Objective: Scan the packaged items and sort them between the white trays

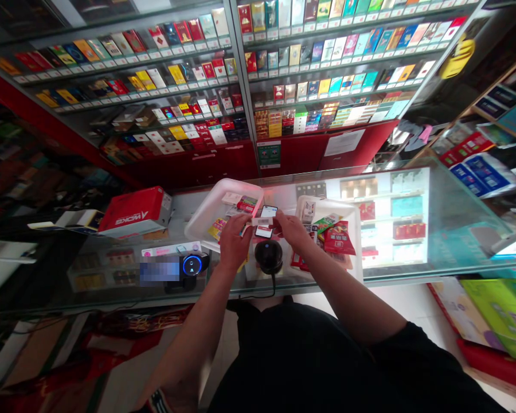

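Observation:
My left hand point(235, 240) and my right hand point(292, 229) pinch a small white packet with a barcode point(262, 221) from both sides. Behind and beneath it is a phone point(268, 211) with a lit screen, partly covered by the packet. Just on my side of it stands a round black barcode scanner point(268, 256) with a cable. A white tray point(196, 221) with several small packets lies beyond my left hand. Under my right forearm a second white tray point(356, 264) holds several snack packets, among them a red bag point(339, 237).
Everything stands on a glass counter point(387, 274) with goods inside. At left are a red box point(133, 211) and a payment device with a glowing blue ring point(192, 265). Shelves of cigarette packs point(301, 54) rise behind the counter. Boxes point(494, 321) stand at lower right.

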Demonstrator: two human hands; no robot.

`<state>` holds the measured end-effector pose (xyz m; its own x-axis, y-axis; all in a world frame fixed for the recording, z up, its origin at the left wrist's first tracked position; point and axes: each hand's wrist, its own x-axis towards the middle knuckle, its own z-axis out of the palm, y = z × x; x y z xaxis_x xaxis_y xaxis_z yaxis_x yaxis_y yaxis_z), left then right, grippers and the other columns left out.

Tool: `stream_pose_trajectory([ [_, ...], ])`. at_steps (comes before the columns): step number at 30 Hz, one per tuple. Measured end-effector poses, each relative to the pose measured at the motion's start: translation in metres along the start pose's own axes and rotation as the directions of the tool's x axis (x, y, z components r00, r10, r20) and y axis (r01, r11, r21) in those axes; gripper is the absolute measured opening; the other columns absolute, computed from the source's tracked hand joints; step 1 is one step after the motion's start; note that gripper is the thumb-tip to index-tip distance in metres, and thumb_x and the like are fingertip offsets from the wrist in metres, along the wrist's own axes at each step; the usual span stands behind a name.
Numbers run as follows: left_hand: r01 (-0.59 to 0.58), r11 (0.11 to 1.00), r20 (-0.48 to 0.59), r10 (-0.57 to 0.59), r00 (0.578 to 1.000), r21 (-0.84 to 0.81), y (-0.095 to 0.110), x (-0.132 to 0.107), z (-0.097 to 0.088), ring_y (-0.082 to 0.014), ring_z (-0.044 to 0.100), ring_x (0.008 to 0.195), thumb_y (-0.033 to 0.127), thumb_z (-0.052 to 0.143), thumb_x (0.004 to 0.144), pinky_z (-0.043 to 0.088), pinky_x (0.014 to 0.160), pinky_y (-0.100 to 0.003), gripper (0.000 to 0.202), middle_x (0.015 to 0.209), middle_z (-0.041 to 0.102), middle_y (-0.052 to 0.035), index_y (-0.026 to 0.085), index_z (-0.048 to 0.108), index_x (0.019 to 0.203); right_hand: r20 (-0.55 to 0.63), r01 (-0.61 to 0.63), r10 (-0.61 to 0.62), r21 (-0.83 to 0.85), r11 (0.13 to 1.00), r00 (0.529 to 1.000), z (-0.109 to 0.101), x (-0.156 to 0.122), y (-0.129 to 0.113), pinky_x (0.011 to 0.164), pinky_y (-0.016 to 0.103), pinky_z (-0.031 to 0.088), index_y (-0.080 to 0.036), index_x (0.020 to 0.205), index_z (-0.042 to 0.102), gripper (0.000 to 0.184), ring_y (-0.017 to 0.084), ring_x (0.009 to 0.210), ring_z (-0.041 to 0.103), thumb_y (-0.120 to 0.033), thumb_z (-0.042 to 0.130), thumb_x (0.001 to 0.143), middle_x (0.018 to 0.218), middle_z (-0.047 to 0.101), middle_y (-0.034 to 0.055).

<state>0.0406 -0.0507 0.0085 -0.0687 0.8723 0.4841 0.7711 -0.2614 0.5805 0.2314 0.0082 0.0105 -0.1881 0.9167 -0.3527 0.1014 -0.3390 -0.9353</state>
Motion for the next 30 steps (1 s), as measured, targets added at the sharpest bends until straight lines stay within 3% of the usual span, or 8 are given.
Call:
stream_pose_trajectory([
  [2,0.0,1.0,-0.011,-0.001,1.0,-0.03,0.0,0.0,0.001,-0.024,0.068,0.119,0.027,0.063,0.101,0.052,0.108,-0.041,0.025,0.124,0.075,-0.0089,0.023,0.074,0.123,0.039,-0.112,0.108,0.119,0.987,0.993,0.002,-0.001,-0.004,0.053,0.024,0.045,-0.015,0.089,0.072,0.048,0.013,0.057,0.062,-0.051,0.048,0.109,0.082,0.079,0.0102],
  [4,-0.007,0.999,-0.012,0.007,1.0,-0.049,0.0,-0.001,0.002,-0.0235,0.067,0.118,0.026,0.063,0.101,0.053,0.108,-0.041,0.024,0.123,0.075,-0.0086,0.023,0.074,0.123,0.08,-0.153,0.141,0.166,0.974,0.987,0.004,-0.003,-0.008,0.05,0.022,0.043,-0.015,0.089,0.071,0.045,0.011,0.053,0.06,-0.05,0.051,0.108,0.081,0.079,0.0104],
  [9,-0.028,0.997,-0.011,0.027,1.0,-0.069,-0.001,-0.001,0.006,-0.023,0.068,0.117,0.024,0.063,0.101,0.054,0.107,-0.041,0.025,0.123,0.075,-0.0085,0.024,0.075,0.124,0.099,-0.176,0.156,0.237,0.956,0.983,0.005,-0.003,-0.009,0.044,0.02,0.039,-0.015,0.091,0.071,0.037,0.009,0.049,0.056,-0.047,0.059,0.105,0.078,0.078,0.0088],
  [16,-0.013,0.998,-0.02,0.011,1.0,-0.068,-0.004,-0.004,0.014,-0.0234,0.07,0.114,0.022,0.066,0.1,0.056,0.105,-0.041,0.025,0.12,0.076,-0.0078,0.024,0.077,0.122,0.011,-0.162,0.165,0.259,0.952,0.986,0.013,0.0,-0.008,0.044,0.019,0.039,-0.015,0.084,0.07,0.013,0.009,0.05,0.054,-0.026,0.066,0.09,0.072,0.074,0.0059],
  [23,-0.071,0.995,0.009,0.072,0.997,-0.065,-0.003,-0.004,0.013,-0.0233,0.07,0.117,0.021,0.066,0.1,0.056,0.106,-0.04,0.027,0.124,0.076,-0.0082,0.024,0.077,0.125,0.037,-0.263,0.269,0.379,0.887,0.962,0.015,0.007,-0.001,0.044,0.021,0.042,-0.015,0.088,0.068,0.013,0.011,0.051,0.055,-0.027,0.063,0.084,0.071,0.071,0.0047],
  [26,-0.014,0.999,-0.034,0.013,0.999,-0.036,-0.001,-0.005,0.015,-0.0245,0.07,0.118,0.019,0.068,0.096,0.056,0.108,-0.042,0.03,0.124,0.076,-0.0092,0.023,0.076,0.125,0.038,-0.243,0.252,0.438,0.866,0.967,0.017,0.007,-0.001,0.043,0.02,0.041,-0.016,0.086,0.066,0.01,0.01,0.05,0.052,-0.024,0.065,0.081,0.068,0.068,0.0016],
  [30,0.166,0.983,-0.035,-0.169,0.985,-0.079,0.004,-0.006,0.019,-0.0263,0.072,0.115,0.023,0.067,0.097,0.056,0.108,-0.045,0.024,0.119,0.079,-0.01,0.02,0.079,0.117,-0.035,-0.167,0.2,0.423,0.891,0.979,0.018,0.005,-0.005,0.044,0.019,0.042,-0.018,0.082,0.062,0.009,0.01,0.052,0.056,-0.021,0.069,0.076,0.062,0.061,-0.0032],
])
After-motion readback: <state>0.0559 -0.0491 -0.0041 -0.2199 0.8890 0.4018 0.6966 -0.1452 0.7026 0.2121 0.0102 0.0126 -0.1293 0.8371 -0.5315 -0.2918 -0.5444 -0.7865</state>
